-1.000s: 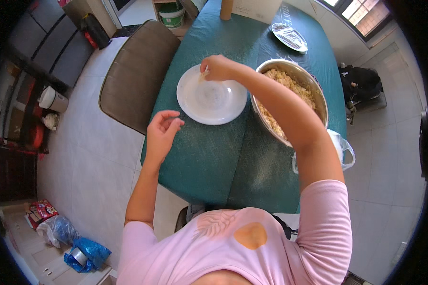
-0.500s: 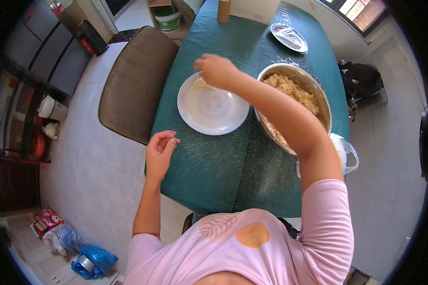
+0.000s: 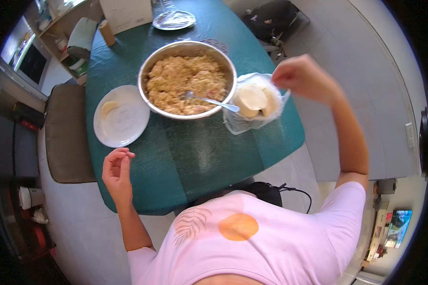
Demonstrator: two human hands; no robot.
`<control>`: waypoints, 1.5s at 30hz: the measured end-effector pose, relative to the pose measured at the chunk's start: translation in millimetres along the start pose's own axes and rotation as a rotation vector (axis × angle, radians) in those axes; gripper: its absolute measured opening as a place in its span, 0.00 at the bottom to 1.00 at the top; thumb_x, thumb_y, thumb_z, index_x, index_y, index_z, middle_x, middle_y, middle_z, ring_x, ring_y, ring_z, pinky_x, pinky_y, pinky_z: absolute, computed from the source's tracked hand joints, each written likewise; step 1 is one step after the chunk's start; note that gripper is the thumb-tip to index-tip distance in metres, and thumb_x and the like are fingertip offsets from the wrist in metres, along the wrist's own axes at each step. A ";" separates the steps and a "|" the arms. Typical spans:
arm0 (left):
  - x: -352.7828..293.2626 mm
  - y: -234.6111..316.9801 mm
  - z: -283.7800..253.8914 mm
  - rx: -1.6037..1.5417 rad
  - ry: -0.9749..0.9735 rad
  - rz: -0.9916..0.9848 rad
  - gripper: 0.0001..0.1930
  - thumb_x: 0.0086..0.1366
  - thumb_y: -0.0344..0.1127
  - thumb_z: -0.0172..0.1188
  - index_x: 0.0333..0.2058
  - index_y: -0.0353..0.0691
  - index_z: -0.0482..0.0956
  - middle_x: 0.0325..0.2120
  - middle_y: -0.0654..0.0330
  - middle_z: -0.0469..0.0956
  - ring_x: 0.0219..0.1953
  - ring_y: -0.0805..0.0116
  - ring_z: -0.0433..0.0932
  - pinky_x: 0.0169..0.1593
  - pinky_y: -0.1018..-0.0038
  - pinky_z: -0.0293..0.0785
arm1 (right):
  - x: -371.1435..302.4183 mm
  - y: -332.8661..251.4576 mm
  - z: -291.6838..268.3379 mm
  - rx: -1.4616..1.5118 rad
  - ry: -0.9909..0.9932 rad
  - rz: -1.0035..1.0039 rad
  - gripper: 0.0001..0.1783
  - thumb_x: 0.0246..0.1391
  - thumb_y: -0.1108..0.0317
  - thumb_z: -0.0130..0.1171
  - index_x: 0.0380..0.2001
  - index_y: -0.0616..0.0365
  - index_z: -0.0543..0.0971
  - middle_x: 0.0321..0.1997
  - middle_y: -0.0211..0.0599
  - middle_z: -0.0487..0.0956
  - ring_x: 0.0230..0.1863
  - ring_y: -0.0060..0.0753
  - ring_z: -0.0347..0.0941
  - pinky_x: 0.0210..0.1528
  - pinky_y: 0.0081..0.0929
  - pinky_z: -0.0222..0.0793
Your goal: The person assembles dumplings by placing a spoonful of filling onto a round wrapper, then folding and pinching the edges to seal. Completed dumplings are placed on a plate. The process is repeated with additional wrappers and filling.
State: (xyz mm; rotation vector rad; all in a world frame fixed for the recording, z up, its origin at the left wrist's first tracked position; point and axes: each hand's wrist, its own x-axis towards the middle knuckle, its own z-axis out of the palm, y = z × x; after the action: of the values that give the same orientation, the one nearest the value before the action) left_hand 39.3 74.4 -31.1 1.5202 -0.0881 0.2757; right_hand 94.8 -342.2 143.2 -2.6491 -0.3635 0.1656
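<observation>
My left hand (image 3: 118, 176) hovers over the table's near left edge, just below a white plate (image 3: 121, 135). Its fingers are loosely bent, thumb apart, with nothing seen in them. On the plate's left side lies one pale folded dumpling (image 3: 109, 108). My right hand (image 3: 309, 80) is raised at the right, blurred, its fingertips beside the upper edge of a clear plastic bag (image 3: 235, 124). Whether they touch the bag, I cannot tell. Stacked round dumpling wrappers (image 3: 252, 97) show inside it. A steel bowl (image 3: 145, 97) of minced filling (image 3: 183, 78) holds a metal spoon (image 3: 214, 102).
A plastic-wrapped plate (image 3: 174, 20), a white box (image 3: 126, 14) and a brown cardboard tube (image 3: 106, 33) stand at the far end of the green-covered table (image 3: 199, 156). A brown-grey chair (image 3: 67, 137) is at its left side. A black bag (image 3: 271, 19) sits beyond the far right edge.
My right hand has gone from over the plate to the bag at the right. The view has swung right, uncovering the spoon and wrappers. My left hand stays near the plate.
</observation>
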 end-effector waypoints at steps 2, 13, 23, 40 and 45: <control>-1.0 13.5 26.4 -0.011 -0.132 0.041 0.03 0.64 0.23 0.53 0.36 0.36 0.73 0.38 0.57 0.76 0.38 0.72 0.76 0.44 0.77 0.71 | -20.1 28.3 40.4 0.085 -0.092 -0.002 0.09 0.48 0.74 0.62 0.35 0.61 0.80 0.36 0.44 0.80 0.37 0.38 0.78 0.41 0.30 0.74; -29.5 55.9 116.5 -0.093 -0.589 -0.023 0.07 0.60 0.16 0.53 0.34 0.33 0.74 0.35 0.57 0.75 0.37 0.71 0.75 0.43 0.77 0.72 | -23.5 118.4 119.3 -0.280 0.100 -0.371 0.18 0.45 0.75 0.61 0.42 0.60 0.75 0.51 0.41 0.75 0.53 0.43 0.71 0.55 0.34 0.68; -37.5 30.4 178.6 -0.465 -0.767 -0.696 0.10 0.68 0.29 0.49 0.45 0.32 0.71 0.41 0.52 0.75 0.45 0.63 0.76 0.51 0.70 0.73 | -14.6 123.5 108.0 0.138 0.295 -0.257 0.06 0.51 0.75 0.58 0.34 0.61 0.77 0.36 0.45 0.79 0.39 0.46 0.77 0.42 0.33 0.72; -48.9 5.8 148.5 -0.932 -0.305 -1.146 0.24 0.66 0.33 0.48 0.59 0.32 0.59 0.55 0.46 0.67 0.58 0.49 0.66 0.63 0.56 0.60 | -2.2 33.8 132.4 0.065 0.257 -0.451 0.20 0.48 0.74 0.63 0.47 0.59 0.75 0.30 0.41 0.76 0.30 0.41 0.74 0.31 0.32 0.72; -46.7 8.7 108.7 -0.992 -0.306 -0.977 0.25 0.64 0.34 0.50 0.59 0.32 0.59 0.56 0.44 0.66 0.59 0.46 0.65 0.63 0.55 0.58 | 53.7 4.4 124.6 0.142 0.348 -0.726 0.09 0.48 0.75 0.61 0.35 0.58 0.77 0.30 0.40 0.76 0.31 0.43 0.74 0.32 0.35 0.71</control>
State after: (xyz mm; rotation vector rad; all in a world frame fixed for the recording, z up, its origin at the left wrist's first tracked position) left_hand 4.6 -39.0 -27.4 0.4732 0.2491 -0.7049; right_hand 125.2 -277.9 27.6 -2.1840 -1.0985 -0.4718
